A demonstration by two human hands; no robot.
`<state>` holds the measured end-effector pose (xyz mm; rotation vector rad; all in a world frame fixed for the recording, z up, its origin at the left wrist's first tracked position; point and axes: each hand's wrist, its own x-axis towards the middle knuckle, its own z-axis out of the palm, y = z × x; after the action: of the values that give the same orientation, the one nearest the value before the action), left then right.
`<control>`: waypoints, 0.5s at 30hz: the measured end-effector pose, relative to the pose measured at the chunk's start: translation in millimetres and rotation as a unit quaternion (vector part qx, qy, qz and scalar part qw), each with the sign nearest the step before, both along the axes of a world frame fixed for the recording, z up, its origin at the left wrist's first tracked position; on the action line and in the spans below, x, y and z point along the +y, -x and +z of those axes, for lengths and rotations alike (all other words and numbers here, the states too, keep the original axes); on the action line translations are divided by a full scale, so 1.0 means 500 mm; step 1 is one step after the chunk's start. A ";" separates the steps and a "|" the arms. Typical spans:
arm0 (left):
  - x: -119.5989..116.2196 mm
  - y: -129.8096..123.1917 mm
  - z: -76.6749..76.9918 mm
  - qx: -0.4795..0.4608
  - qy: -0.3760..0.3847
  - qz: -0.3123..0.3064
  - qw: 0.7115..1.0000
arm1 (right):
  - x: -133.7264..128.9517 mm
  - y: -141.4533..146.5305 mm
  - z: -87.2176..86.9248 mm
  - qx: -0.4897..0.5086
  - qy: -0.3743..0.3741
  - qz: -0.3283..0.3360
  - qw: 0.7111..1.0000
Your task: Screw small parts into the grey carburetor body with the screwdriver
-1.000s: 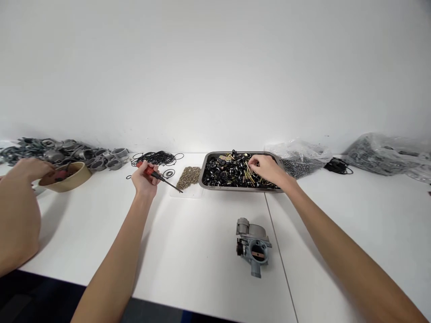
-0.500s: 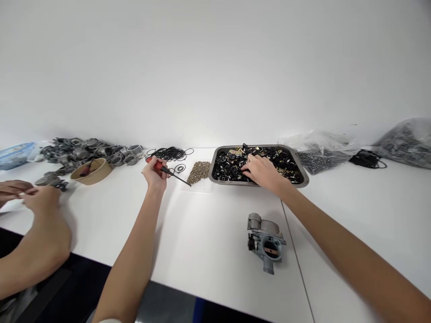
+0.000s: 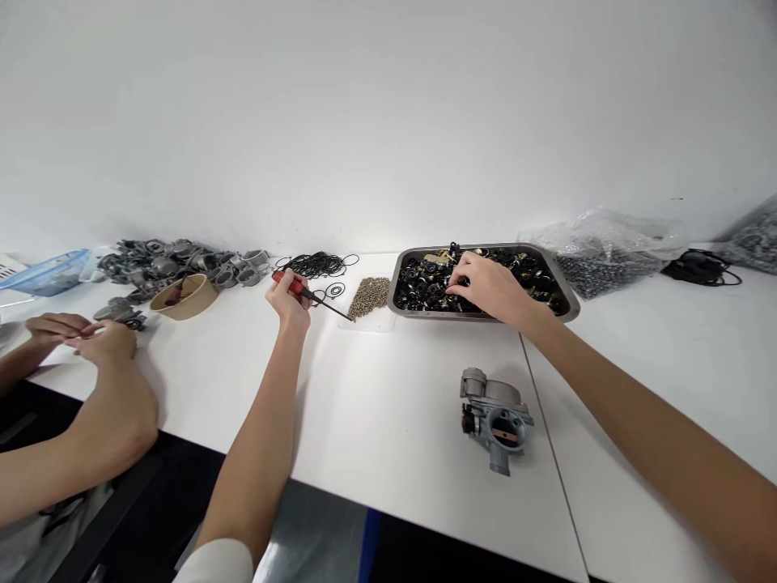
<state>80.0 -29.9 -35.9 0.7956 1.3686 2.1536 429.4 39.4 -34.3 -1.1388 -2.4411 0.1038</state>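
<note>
— What have we got in our hands?

— Our left hand [image 3: 290, 293] is clenched around a red-handled screwdriver [image 3: 309, 295], its tip just beside the little heap of brass bits [image 3: 370, 295] on the counter [image 3: 376, 405]. Our right hand [image 3: 491, 285] is down in the metal tray [image 3: 564, 304], fingers curled among the small black parts [image 3: 425, 283]; we cannot tell whether they grip one.

— And the carburetor [image 3: 494, 414]?

— It sits on the counter nearer to us, well apart from both hands.

— Anyone beside us?

— A co-worker's hands [image 3: 91, 340] at far left, near a tan bowl [image 3: 182, 296] and grey castings [image 3: 176, 259].
</note>
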 end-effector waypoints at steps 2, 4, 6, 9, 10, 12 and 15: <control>0.002 -0.001 -0.001 0.005 -0.001 0.005 1.000 | 0.003 -0.005 0.011 0.052 0.051 0.015 0.997; 0.004 -0.002 -0.002 0.009 -0.002 0.009 1.000 | 0.005 -0.010 0.021 0.093 0.087 0.029 0.991; 0.005 -0.004 -0.002 0.012 -0.003 0.011 1.000 | 0.007 -0.014 0.030 0.123 0.106 0.036 0.986; 0.004 -0.005 -0.001 0.014 -0.005 0.008 1.000 | 0.006 -0.019 0.042 0.141 0.110 0.048 0.983; 0.003 -0.005 -0.001 0.014 -0.005 0.005 1.000 | 0.004 -0.021 0.045 0.144 0.111 0.052 0.982; 0.001 -0.004 0.001 0.010 -0.005 -0.002 1.000 | 0.001 -0.022 0.052 0.151 0.116 0.060 0.980; -0.002 -0.003 0.007 -0.007 -0.003 -0.016 1.000 | -0.007 -0.023 0.063 0.176 0.142 0.065 0.972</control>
<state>81.3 -30.7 -32.3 0.7989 1.3338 2.1364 440.9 36.0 -2.8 -0.9731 -2.2220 0.6562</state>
